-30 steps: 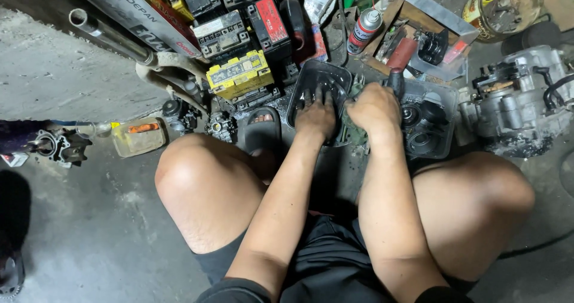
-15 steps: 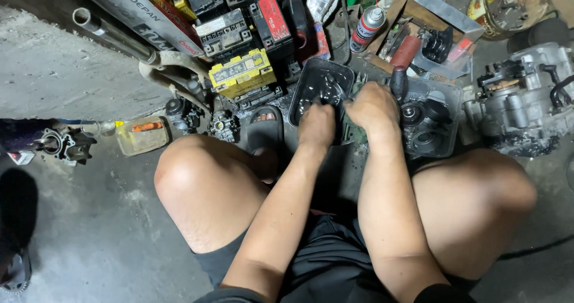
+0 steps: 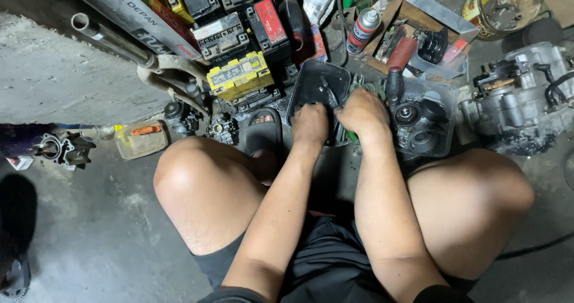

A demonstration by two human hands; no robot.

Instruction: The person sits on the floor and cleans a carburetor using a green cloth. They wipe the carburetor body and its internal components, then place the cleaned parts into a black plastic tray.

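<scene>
Black tray: a dark, greasy plastic tray (image 3: 317, 85) lies on the concrete floor (image 3: 72, 231) straight ahead of the squatting person, between the knees, holding small metal parts too dim to tell apart.
Left hand: the left hand (image 3: 310, 124) rests curled over the tray's near rim, fingers bent down into it; what they pinch, if anything, I cannot tell.
Right hand: the right hand (image 3: 362, 113) sits just beside the left, fingers folded around something dark with a green bit showing beneath; the object itself is hidden.
Doing it well: judging by the grip, both wrists want to stay low over the tray so that any small piece that slips lands inside it.
Right edge: a clear box of bearings (image 3: 424, 126) touches the right hand's side, and an engine case (image 3: 520, 100) stands beyond it.
Left edge: a sandalled foot (image 3: 263, 129), then a yellow battery (image 3: 239, 76) and stacked batteries close by.
Far edge: a spray can (image 3: 363, 28) and a red-handled tool (image 3: 399, 55).
Open room: bare floor opens only at far left, past the left knee.
</scene>
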